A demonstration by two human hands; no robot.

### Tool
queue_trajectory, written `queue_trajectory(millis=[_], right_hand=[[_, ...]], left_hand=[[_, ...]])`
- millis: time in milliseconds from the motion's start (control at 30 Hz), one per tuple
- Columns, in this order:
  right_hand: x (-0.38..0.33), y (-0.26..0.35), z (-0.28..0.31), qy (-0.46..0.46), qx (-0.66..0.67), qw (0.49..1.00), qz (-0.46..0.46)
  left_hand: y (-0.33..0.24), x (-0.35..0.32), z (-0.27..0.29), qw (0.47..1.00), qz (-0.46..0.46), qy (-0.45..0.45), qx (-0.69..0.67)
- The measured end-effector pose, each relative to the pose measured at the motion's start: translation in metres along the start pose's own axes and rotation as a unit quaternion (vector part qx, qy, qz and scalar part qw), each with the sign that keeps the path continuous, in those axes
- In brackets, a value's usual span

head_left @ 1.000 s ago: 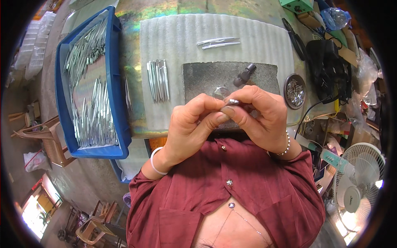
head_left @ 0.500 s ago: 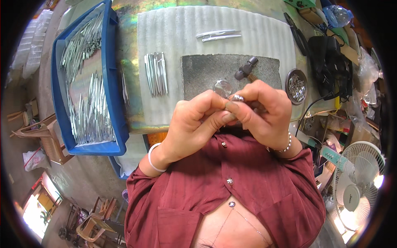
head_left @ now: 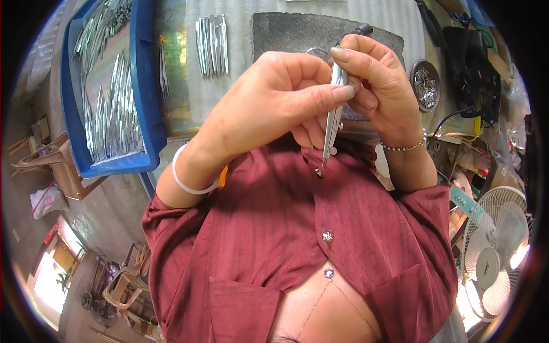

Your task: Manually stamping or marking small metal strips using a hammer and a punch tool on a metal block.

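I see both hands raised close over the chest, the left hand and right hand with fingers pinched on a slim metal tweezer pointing down. Beyond them on the worktop lie a dark mat, loose tweezers, a blue tray at the left edge and a round tin at the right.

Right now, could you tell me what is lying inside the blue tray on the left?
The blue tray holds many thin, shiny metal strips, loosely heaped over a reflective floor. Whatever lies under the heap is covered, and the tray's far end runs out of view.
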State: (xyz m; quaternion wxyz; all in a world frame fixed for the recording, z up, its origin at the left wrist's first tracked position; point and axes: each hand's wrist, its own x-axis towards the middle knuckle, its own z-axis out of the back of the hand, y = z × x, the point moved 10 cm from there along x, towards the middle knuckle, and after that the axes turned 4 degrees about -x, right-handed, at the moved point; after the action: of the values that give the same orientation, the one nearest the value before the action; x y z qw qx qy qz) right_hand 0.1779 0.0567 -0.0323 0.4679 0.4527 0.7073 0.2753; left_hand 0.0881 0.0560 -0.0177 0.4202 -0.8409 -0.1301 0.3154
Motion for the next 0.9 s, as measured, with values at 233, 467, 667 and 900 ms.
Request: queue_trajectory(millis=[233,467,667,900], right_hand=[[-0.012,-0.007,0.003,-0.022,0.022,0.999,0.018],[-0.031,-0.003,0.006,-0.054,0.039,0.996,0.061],[-0.039,-0.005,0.012,-0.074,0.067,0.993,0.068],[-0.034,-0.013,0.020,-0.073,0.090,0.992,0.051]], left_hand=[[0.005,-0.004,-0.010,0.999,0.027,0.022,-0.002],[0.003,-0.003,-0.022,0.997,0.040,0.058,0.041],[0.007,0.002,-0.031,0.994,0.059,0.090,0.035],[0.012,0.010,-0.028,0.993,0.083,0.072,0.028]])
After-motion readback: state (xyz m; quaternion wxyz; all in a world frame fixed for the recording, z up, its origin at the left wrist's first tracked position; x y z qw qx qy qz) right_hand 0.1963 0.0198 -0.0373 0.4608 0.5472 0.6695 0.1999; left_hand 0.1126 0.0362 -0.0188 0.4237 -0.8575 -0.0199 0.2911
